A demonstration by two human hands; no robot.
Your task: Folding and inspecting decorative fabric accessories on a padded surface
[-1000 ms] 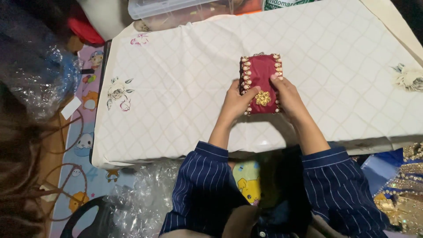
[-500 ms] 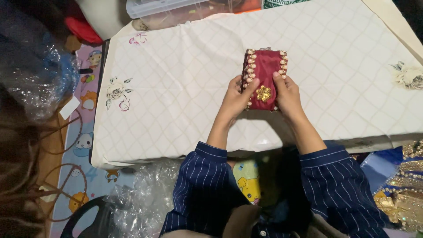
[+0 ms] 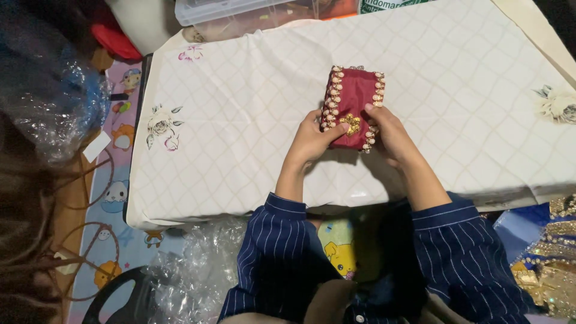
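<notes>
Both hands hold a dark red fabric pouch [image 3: 353, 105] with pearl and gold bead trim, just above the tabletop [image 3: 240, 138] covered by a white quilted cloth. The left hand [image 3: 313, 141] grasps its lower left edge, and the right hand [image 3: 390, 133] grasps its lower right edge. A clear plastic box [image 3: 240, 11] stands at the far side.

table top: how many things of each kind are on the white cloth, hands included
Dark red fabric pouch with pearl bead trim and gold ornament: 1
Hands holding it, left hand and right hand: 2
White quilted tablecloth with printed flowers: 1
Total: 4
</notes>
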